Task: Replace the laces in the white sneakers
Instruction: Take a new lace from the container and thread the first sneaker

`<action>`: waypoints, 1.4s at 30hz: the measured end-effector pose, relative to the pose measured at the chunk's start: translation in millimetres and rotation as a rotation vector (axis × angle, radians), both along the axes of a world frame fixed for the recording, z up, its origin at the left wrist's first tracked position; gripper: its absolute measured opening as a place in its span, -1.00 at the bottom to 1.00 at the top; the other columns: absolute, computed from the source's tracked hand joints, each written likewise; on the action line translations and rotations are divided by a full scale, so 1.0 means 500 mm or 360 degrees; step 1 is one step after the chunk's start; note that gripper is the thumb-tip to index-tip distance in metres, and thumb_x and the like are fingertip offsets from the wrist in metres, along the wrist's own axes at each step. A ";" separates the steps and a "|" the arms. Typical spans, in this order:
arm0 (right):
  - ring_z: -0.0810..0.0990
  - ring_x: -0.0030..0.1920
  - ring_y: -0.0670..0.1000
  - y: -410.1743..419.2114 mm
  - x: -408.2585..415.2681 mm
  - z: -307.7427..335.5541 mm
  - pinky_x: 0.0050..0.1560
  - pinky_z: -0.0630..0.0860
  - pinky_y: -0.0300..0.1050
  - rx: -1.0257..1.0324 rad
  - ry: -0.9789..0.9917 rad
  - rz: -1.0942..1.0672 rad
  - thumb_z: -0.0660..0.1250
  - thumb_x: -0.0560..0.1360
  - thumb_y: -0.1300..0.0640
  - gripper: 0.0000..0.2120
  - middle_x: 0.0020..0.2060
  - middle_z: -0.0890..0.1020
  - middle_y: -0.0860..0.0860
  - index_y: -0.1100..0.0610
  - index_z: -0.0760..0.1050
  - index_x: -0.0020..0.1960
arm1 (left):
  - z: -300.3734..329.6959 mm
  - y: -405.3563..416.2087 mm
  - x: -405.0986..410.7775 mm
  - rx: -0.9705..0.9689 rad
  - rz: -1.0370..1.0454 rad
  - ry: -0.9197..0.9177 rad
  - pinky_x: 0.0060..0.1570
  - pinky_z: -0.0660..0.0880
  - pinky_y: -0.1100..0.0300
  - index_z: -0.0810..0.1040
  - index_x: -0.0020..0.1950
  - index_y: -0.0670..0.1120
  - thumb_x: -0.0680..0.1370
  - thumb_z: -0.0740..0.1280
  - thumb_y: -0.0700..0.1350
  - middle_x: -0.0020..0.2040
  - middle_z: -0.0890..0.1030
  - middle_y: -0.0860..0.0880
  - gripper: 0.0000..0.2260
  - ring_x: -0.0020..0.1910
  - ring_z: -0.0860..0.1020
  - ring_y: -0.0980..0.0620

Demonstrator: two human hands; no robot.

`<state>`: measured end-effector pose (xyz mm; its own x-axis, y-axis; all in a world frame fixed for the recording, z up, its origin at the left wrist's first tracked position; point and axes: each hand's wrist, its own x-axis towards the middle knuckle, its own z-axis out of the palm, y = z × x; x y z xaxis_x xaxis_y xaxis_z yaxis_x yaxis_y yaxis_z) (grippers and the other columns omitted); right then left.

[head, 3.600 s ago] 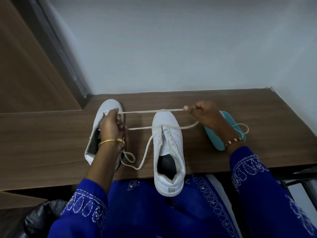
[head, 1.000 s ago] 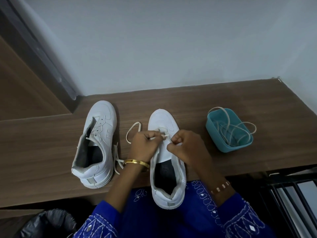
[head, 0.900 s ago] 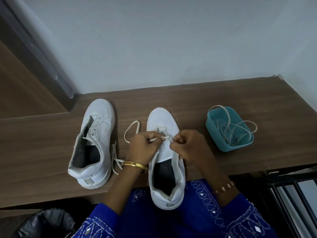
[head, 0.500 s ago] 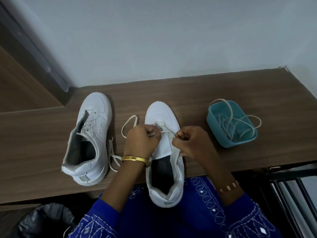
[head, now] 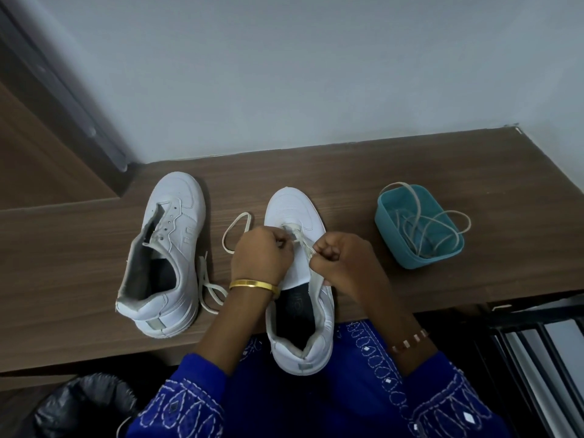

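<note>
Two white sneakers stand on a brown wooden shelf (head: 395, 172). The middle sneaker (head: 292, 207) points away from me, its heel hanging over the front edge. My left hand (head: 262, 257) and my right hand (head: 341, 260) are both over its tongue, each pinching a part of the cream lace (head: 300, 238) at the lowest eyelets. A loop of that lace (head: 235, 229) lies on the shelf left of the shoe. The left sneaker (head: 170, 248) has bare eyelets, and a loose lace (head: 207, 287) lies beside it.
A teal plastic tub (head: 420, 257) with tangled laces stands at the right of the shelf. A grey wall runs behind. A black bag-lined bin (head: 79, 406) sits below at left, and a dark metal rack (head: 543, 358) at lower right.
Earlier the lace was stretched wide between my hands; both hands have since come together over the middle sneaker's eyelets. In the last second they barely moved, while the view shifted slightly.
</note>
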<state>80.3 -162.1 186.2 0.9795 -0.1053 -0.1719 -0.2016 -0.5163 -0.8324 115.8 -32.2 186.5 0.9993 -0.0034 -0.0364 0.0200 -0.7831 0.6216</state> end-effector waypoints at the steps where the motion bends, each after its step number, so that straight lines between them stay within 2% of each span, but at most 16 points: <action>1: 0.62 -0.22 0.17 -0.001 0.000 -0.001 -0.11 0.60 0.12 0.0006 0.0000 -0.0006 0.34 0.39 0.27 -0.94 -0.32 0.64 0.17 0.26 0.56 -0.16 | -0.004 0.004 0.003 -0.0125 0.0023 0.0038 -0.06 0.51 0.13 0.69 -0.12 -0.14 0.47 0.34 -0.19 -0.13 0.68 -0.15 -0.87 -0.04 0.60 -0.12; 5: 0.62 -0.23 0.18 -0.004 0.000 -0.004 -0.12 0.60 0.15 0.0013 0.0002 -0.0009 0.34 0.38 0.28 -0.94 -0.33 0.64 0.18 0.27 0.56 -0.16 | -0.011 0.012 0.012 -0.0436 0.0136 0.0185 -0.01 0.41 0.30 0.68 -0.08 -0.17 0.45 0.41 -0.19 -0.07 0.68 -0.10 -0.90 0.00 0.60 0.00; 8: 0.61 -0.23 0.20 0.000 0.000 -0.002 -0.12 0.59 0.15 0.0005 -0.0007 -0.0005 0.33 0.38 0.29 -0.94 -0.33 0.62 0.21 0.28 0.55 -0.17 | -0.016 0.010 0.014 -0.0480 0.0129 0.0186 0.01 0.43 0.28 0.68 -0.09 -0.18 0.45 0.41 -0.20 -0.09 0.68 -0.11 -0.90 0.00 0.60 -0.01; 13: 0.60 -0.22 0.20 0.001 -0.001 0.002 -0.10 0.59 0.14 -0.0006 -0.0009 0.0015 0.32 0.39 0.28 -0.93 -0.34 0.61 0.21 0.28 0.55 -0.17 | -0.017 -0.006 0.015 -0.0288 0.0025 0.0120 0.08 0.49 0.13 0.68 -0.07 -0.14 0.47 0.34 -0.22 -0.07 0.68 -0.12 -0.87 0.03 0.60 -0.07; 15: 0.61 -0.24 0.16 0.001 -0.002 0.002 -0.09 0.60 0.11 -0.0001 0.0013 0.0047 0.33 0.40 0.26 -0.95 -0.38 0.61 0.16 0.24 0.56 -0.19 | -0.016 -0.008 0.014 -0.0212 0.0018 0.0113 0.10 0.48 0.14 0.68 -0.03 -0.13 0.48 0.32 -0.21 -0.02 0.67 -0.12 -0.85 0.07 0.58 -0.08; 18: 0.64 -0.30 0.09 -0.010 0.003 0.009 -0.13 0.63 0.08 0.0195 0.0126 0.0037 0.40 0.44 0.12 -0.89 -0.38 0.63 0.11 0.16 0.58 -0.20 | -0.017 -0.004 0.012 -0.0179 -0.0006 0.0073 0.08 0.46 0.17 0.67 0.00 -0.12 0.49 0.32 -0.20 0.02 0.66 -0.11 -0.84 0.10 0.57 -0.08; 21: 0.57 -0.39 -0.01 -0.017 0.023 0.007 -0.28 0.63 -0.05 0.0498 0.0244 -0.0182 0.32 0.51 0.10 -0.82 -0.36 0.60 0.08 0.23 0.56 -0.03 | -0.018 -0.002 0.010 -0.0208 -0.0011 0.0069 -0.06 0.41 0.25 0.67 -0.04 -0.15 0.50 0.31 -0.21 -0.01 0.66 -0.11 -0.85 0.03 0.58 -0.06; 23: 0.52 -0.42 -0.05 -0.007 0.035 -0.003 -0.34 0.58 -0.13 0.0355 0.0181 -0.0174 0.31 0.51 0.17 -0.87 -0.39 0.57 0.03 0.20 0.56 0.00 | -0.017 0.000 0.008 -0.0230 -0.0050 0.0066 -0.17 0.37 0.26 0.66 -0.14 -0.16 0.51 0.30 -0.20 -0.11 0.64 -0.13 -0.85 -0.11 0.55 -0.05; 26: 0.53 -0.42 -0.11 0.016 0.043 -0.019 -0.28 0.55 -0.15 0.0072 -0.0009 -0.0161 0.34 0.47 0.20 -0.93 -0.46 0.54 -0.07 0.09 0.57 -0.17 | -0.017 0.006 0.002 -0.0292 -0.0141 0.0043 -0.15 0.44 0.08 0.60 -0.23 -0.22 0.54 0.25 -0.15 -0.27 0.55 -0.20 -0.77 -0.23 0.49 -0.09; 28: 0.47 -0.47 -0.18 0.022 0.043 -0.031 -0.35 0.46 -0.26 0.0077 -0.0087 -0.0249 0.34 0.46 0.23 -0.88 -0.51 0.50 -0.11 0.08 0.54 -0.24 | -0.020 0.012 -0.005 -0.0316 -0.0169 -0.0004 -0.14 0.41 0.15 0.62 -0.16 -0.18 0.51 0.24 -0.07 -0.25 0.50 -0.13 -0.77 -0.22 0.49 -0.04; 30: 0.46 -0.47 -0.17 0.023 0.042 -0.038 -0.38 0.43 -0.29 0.0092 -0.0116 -0.0313 0.32 0.46 0.25 -0.85 -0.49 0.51 -0.09 0.09 0.51 -0.26 | -0.023 0.020 -0.015 -0.0374 -0.0157 -0.0109 -0.11 0.41 0.22 0.62 0.02 -0.08 0.45 0.28 -0.04 -0.13 0.51 -0.02 -0.77 -0.18 0.49 0.05; 33: 0.49 -0.50 -0.13 0.019 0.046 -0.038 -0.45 0.46 -0.25 0.0326 -0.0159 -0.0500 0.26 0.50 0.29 -0.80 -0.40 0.57 0.00 0.09 0.45 -0.26 | -0.036 0.035 -0.019 -0.0455 -0.0046 -0.0215 -0.16 0.46 0.18 0.57 0.07 -0.08 0.39 0.32 -0.05 -0.15 0.52 0.01 -0.72 -0.27 0.47 0.10; 36: 0.51 -0.54 -0.15 -0.023 0.057 -0.017 -0.46 0.50 -0.24 0.0596 -0.0259 -0.0899 0.20 0.56 0.23 -0.81 -0.35 0.60 0.03 0.05 0.41 -0.21 | -0.034 0.042 -0.020 -0.0433 -0.0060 -0.0326 -0.18 0.45 0.16 0.54 -0.08 -0.05 0.34 0.21 0.05 -0.17 0.55 -0.03 -0.73 -0.26 0.49 0.05; 38: 0.54 -0.52 -0.12 -0.065 0.067 0.000 -0.44 0.52 -0.22 0.0713 -0.0397 -0.1132 0.18 0.56 0.23 -0.83 -0.37 0.60 0.00 0.06 0.41 -0.19 | -0.032 0.037 -0.022 -0.0245 -0.0067 -0.0528 -0.17 0.41 0.16 0.52 -0.19 -0.06 0.33 0.19 0.04 -0.22 0.53 -0.02 -0.77 -0.24 0.45 0.03; 40: 0.57 -0.49 -0.07 -0.091 0.073 0.016 -0.45 0.52 -0.22 0.1003 -0.0506 -0.1128 0.20 0.53 0.26 -0.86 -0.34 0.66 0.03 0.12 0.41 -0.19 | -0.028 0.034 -0.029 -0.0074 0.0009 -0.0692 -0.21 0.34 0.18 0.51 -0.25 -0.10 0.33 0.20 0.00 -0.28 0.47 -0.02 -0.80 -0.27 0.40 0.03; 42: 0.59 -0.45 -0.05 -0.087 0.068 0.033 -0.45 0.52 -0.25 0.1407 -0.0484 -0.0892 0.20 0.55 0.26 -0.87 -0.26 0.69 0.09 0.15 0.41 -0.17 | -0.029 0.030 -0.035 -0.0135 -0.0025 -0.0639 -0.29 0.40 0.14 0.46 -0.27 -0.08 0.36 0.20 -0.04 -0.30 0.47 -0.02 -0.87 -0.30 0.42 0.00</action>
<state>114.5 -205.8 202.7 0.8450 -0.5085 -0.1653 0.0551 0.3902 -0.9191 98.3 -17.0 172.1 0.9339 -0.0049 0.3575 -0.2489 -0.7268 0.6402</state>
